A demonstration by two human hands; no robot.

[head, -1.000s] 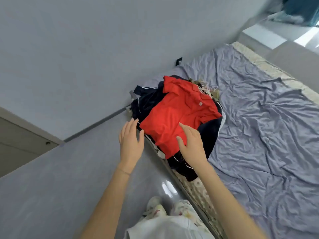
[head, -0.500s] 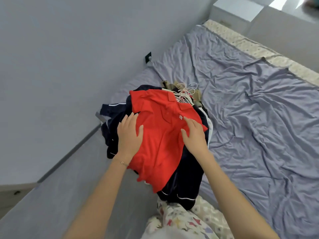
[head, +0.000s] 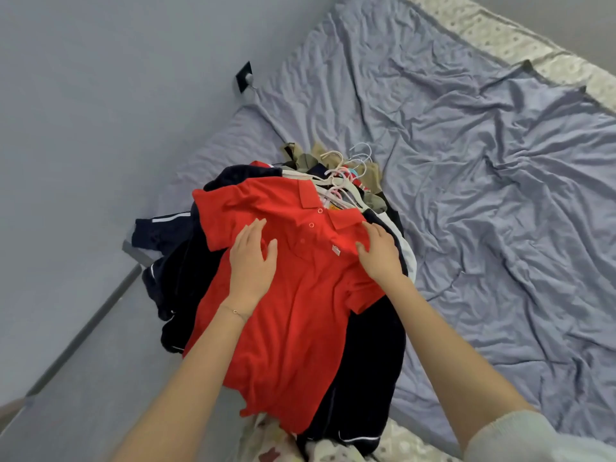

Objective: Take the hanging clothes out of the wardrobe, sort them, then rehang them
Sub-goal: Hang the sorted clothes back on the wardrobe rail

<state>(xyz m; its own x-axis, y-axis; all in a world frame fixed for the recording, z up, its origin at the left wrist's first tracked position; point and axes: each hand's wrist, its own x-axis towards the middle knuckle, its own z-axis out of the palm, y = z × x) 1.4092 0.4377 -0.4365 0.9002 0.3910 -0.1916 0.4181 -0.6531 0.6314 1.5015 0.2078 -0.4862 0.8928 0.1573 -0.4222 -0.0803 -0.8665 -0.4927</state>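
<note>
A red polo shirt (head: 293,315) lies face up on top of a heap of clothes at the near corner of the bed. Under it are dark navy garments with white piping (head: 180,271), and olive and beige pieces show behind. Several white and pink hangers (head: 346,175) stick out above the collar. My left hand (head: 253,261) rests flat on the shirt's chest with its fingers spread. My right hand (head: 380,255) presses on the shirt's right shoulder, its fingers slightly bent on the fabric.
The bed is covered by a wrinkled lavender sheet (head: 483,181), with a patterned mattress edge (head: 520,45) along the far side. A grey wall with a black socket (head: 245,78) stands to the left. Grey floor (head: 76,395) lies at lower left.
The view has come closer over the pile. Both hands went from hovering before the red shirt to resting on it, the left on the chest, the right at the shoulder.
</note>
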